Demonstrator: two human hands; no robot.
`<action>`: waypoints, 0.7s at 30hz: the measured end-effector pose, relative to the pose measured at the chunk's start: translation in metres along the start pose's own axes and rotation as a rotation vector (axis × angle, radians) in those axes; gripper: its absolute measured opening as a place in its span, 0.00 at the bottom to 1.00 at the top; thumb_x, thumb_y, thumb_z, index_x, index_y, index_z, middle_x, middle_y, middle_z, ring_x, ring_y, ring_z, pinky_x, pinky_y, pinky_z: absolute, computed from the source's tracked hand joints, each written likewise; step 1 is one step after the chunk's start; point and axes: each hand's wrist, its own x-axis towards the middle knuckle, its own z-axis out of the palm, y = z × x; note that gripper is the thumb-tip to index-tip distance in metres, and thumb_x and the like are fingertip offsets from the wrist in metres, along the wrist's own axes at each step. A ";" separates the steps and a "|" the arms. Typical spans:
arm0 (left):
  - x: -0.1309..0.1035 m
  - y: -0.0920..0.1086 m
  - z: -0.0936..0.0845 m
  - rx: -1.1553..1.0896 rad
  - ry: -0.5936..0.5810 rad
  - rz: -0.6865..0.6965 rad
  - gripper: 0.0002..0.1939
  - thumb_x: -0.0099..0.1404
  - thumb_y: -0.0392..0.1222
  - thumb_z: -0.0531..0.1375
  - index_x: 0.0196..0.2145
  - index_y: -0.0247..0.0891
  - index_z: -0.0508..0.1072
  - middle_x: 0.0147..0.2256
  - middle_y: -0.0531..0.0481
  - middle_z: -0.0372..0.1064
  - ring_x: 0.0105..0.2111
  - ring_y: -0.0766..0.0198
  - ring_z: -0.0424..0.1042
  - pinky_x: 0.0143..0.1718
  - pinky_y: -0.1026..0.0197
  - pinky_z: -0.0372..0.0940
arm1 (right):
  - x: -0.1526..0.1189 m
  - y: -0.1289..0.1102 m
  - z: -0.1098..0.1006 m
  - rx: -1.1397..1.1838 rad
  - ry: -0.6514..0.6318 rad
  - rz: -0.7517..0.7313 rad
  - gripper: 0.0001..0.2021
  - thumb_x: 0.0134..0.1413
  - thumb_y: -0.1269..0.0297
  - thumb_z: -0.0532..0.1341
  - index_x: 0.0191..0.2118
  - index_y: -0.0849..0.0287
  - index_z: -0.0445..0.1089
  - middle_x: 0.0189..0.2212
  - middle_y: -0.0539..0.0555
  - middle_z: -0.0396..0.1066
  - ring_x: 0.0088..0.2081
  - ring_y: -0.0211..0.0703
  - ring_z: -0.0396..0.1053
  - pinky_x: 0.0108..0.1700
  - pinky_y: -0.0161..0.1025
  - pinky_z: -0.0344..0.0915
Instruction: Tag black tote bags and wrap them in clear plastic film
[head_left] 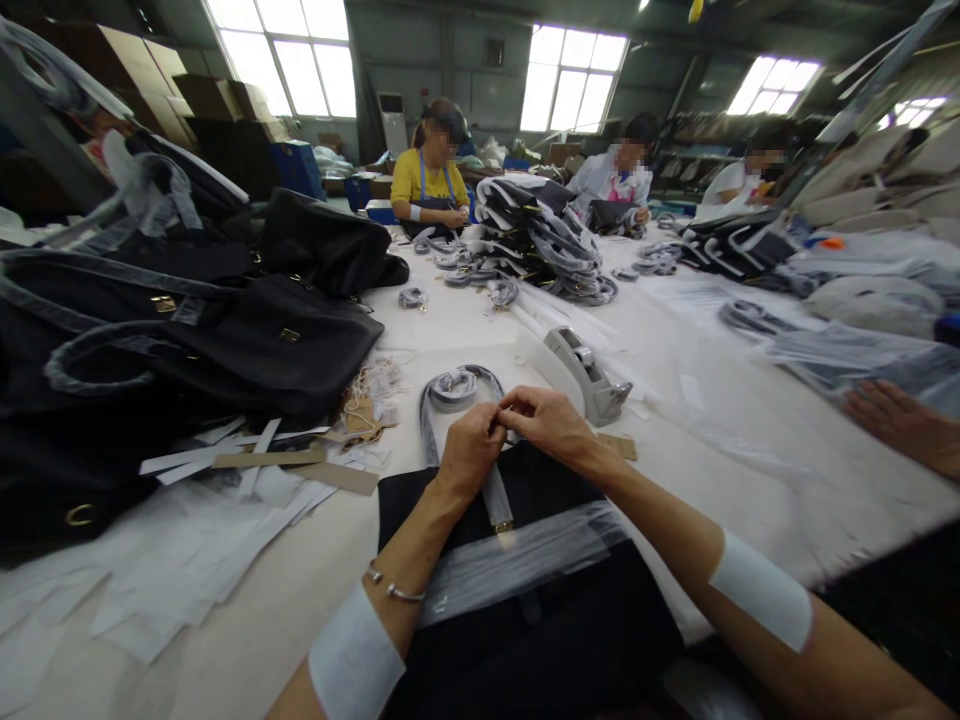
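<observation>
A black bag (555,640) is laid flat on the white surface (757,450), directly before the person, its far edge turned away and its near part running toward the body. Its long axis cannot be judged, since the near end is lost in shadow and cut off by the frame. Down its middle a narrow tab (495,497) with a gold buckle (503,526) is pointed away from the person, and the bag is crossed by a band of clear film (525,562).

The left hand (469,450) and right hand (541,422) are brought together above the far edge, both closed in a fingertip pinch; what is pinched (if anything) is hidden by the fingers. Just beyond, a wrapped strap (428,425) is looped and coiled.

On the left, room is limited by heaped black bags (315,340) and paper strips (259,460). Near the right hand a tape dispenser (589,375) is set. More open room is found to the right, up to another person's hand (904,425), partly cut off, and the surface's slanting near edge.
</observation>
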 end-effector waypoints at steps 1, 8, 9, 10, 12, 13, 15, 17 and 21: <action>0.000 0.000 0.000 0.002 0.004 0.000 0.06 0.59 0.30 0.57 0.29 0.37 0.71 0.26 0.52 0.70 0.28 0.65 0.69 0.33 0.64 0.62 | 0.000 -0.002 0.001 0.006 -0.016 0.015 0.07 0.50 0.63 0.62 0.33 0.57 0.75 0.23 0.48 0.72 0.25 0.36 0.67 0.29 0.33 0.60; -0.002 0.003 -0.004 -0.019 0.018 0.015 0.08 0.58 0.29 0.56 0.32 0.39 0.71 0.29 0.53 0.71 0.29 0.65 0.70 0.35 0.64 0.63 | 0.004 0.008 -0.001 0.144 -0.020 0.189 0.05 0.42 0.71 0.59 0.27 0.58 0.72 0.20 0.47 0.72 0.23 0.37 0.68 0.26 0.32 0.62; -0.002 0.003 -0.004 -0.023 0.017 0.020 0.08 0.59 0.30 0.55 0.32 0.39 0.71 0.29 0.53 0.71 0.29 0.65 0.70 0.35 0.64 0.63 | 0.004 0.010 -0.002 0.143 -0.006 0.186 0.06 0.41 0.71 0.59 0.27 0.58 0.73 0.20 0.47 0.71 0.23 0.37 0.67 0.26 0.32 0.61; -0.002 0.003 -0.005 -0.029 0.019 0.026 0.07 0.59 0.30 0.55 0.32 0.40 0.71 0.29 0.53 0.71 0.29 0.66 0.70 0.35 0.64 0.63 | 0.004 0.012 -0.003 0.126 0.007 0.177 0.06 0.41 0.72 0.58 0.26 0.58 0.73 0.20 0.47 0.71 0.23 0.36 0.67 0.25 0.31 0.60; -0.003 0.003 -0.005 -0.043 0.030 0.039 0.07 0.60 0.31 0.55 0.32 0.40 0.71 0.29 0.53 0.71 0.29 0.66 0.70 0.35 0.64 0.64 | 0.002 0.013 -0.004 0.063 0.012 0.151 0.07 0.41 0.72 0.58 0.27 0.57 0.74 0.19 0.46 0.70 0.22 0.35 0.66 0.24 0.31 0.59; -0.003 0.002 -0.006 -0.045 0.034 0.050 0.07 0.60 0.31 0.55 0.33 0.40 0.71 0.30 0.52 0.72 0.29 0.65 0.70 0.35 0.64 0.64 | 0.000 0.013 -0.005 0.026 0.008 0.134 0.07 0.42 0.72 0.59 0.27 0.57 0.75 0.19 0.46 0.70 0.22 0.35 0.65 0.24 0.31 0.59; -0.003 0.002 -0.006 -0.033 0.030 0.084 0.08 0.60 0.31 0.55 0.34 0.40 0.72 0.32 0.51 0.73 0.31 0.65 0.71 0.36 0.63 0.64 | -0.003 0.012 -0.008 -0.069 -0.013 0.074 0.09 0.45 0.72 0.59 0.29 0.56 0.75 0.20 0.46 0.70 0.24 0.36 0.66 0.27 0.32 0.60; -0.003 0.002 -0.006 -0.008 0.023 0.127 0.09 0.61 0.32 0.55 0.35 0.40 0.73 0.33 0.51 0.73 0.32 0.64 0.72 0.37 0.63 0.64 | -0.005 0.009 -0.013 -0.204 -0.035 -0.061 0.09 0.46 0.74 0.59 0.30 0.55 0.76 0.26 0.49 0.73 0.30 0.39 0.69 0.35 0.36 0.63; -0.001 0.004 -0.004 0.010 0.060 0.145 0.07 0.63 0.34 0.55 0.35 0.40 0.72 0.31 0.51 0.72 0.32 0.65 0.72 0.37 0.64 0.64 | -0.005 -0.001 -0.022 -0.437 -0.068 -0.309 0.07 0.46 0.72 0.64 0.33 0.56 0.77 0.33 0.55 0.73 0.39 0.47 0.69 0.45 0.43 0.62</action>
